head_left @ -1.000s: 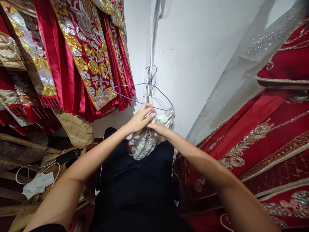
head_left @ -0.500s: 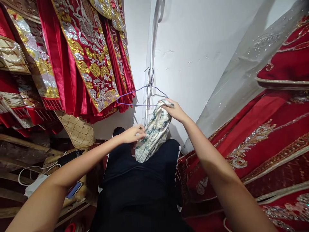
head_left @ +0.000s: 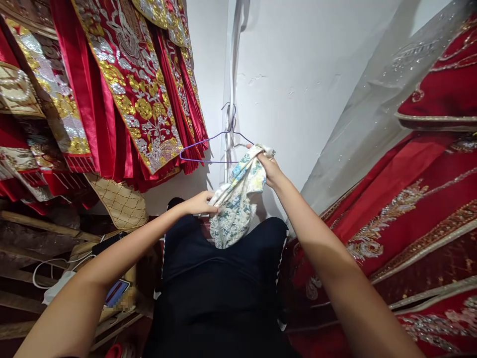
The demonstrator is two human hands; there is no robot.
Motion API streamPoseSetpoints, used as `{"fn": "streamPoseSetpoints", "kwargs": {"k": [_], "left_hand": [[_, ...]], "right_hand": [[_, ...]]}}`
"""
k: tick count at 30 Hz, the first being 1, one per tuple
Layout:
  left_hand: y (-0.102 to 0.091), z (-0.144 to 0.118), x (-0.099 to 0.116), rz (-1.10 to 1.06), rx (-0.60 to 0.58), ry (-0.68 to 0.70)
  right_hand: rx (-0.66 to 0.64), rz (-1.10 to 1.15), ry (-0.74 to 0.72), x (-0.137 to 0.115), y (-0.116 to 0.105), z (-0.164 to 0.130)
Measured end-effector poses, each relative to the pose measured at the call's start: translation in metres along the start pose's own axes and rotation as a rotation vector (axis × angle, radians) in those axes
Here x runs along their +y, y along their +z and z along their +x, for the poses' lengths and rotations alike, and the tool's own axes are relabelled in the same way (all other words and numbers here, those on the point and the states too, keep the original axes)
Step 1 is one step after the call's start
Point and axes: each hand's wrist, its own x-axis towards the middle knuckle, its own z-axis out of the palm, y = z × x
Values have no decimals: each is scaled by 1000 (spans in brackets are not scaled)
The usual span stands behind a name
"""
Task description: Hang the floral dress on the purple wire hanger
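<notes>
Head view: I have the left hand (head_left: 203,203) with its grip pinching the lower left edge of a white floral-print cloth (head_left: 235,219), and the right hand (head_left: 271,170) with its grip closed on the upper end. The cloth slants between them, above the dark-clothed lap (head_left: 223,278), overlapping the right side of a purple wire hanger (head_left: 210,162). An embroidered red skirt (head_left: 143,107) hangs at left.

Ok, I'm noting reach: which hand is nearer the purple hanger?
Right. The right hand holds the floral cloth close by the right end of the purple hanger; the left hand holds the cloth lower, below the hanger.
</notes>
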Motion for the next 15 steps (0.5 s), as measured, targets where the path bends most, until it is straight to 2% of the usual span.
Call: {"fn": "streamPoseSetpoints", "kwargs": {"k": [4,7,9,12,15], "left_hand": [[-11,-9,-1,-10,-45,-6],[-29,-18,6,174,-16,-13],[-45,-26,11,391,-16,-8],[-71,-37,16,745,-45,-22],[-93,-46,19,1000,1,-39]], "right_hand": [[92,139,95,17,-12,20],[140,153,195,39,-11,30],[122,3,211,57,-7,31],[98,-277,143,79,-3,27],[83,-380,79,83,-8,21]]}}
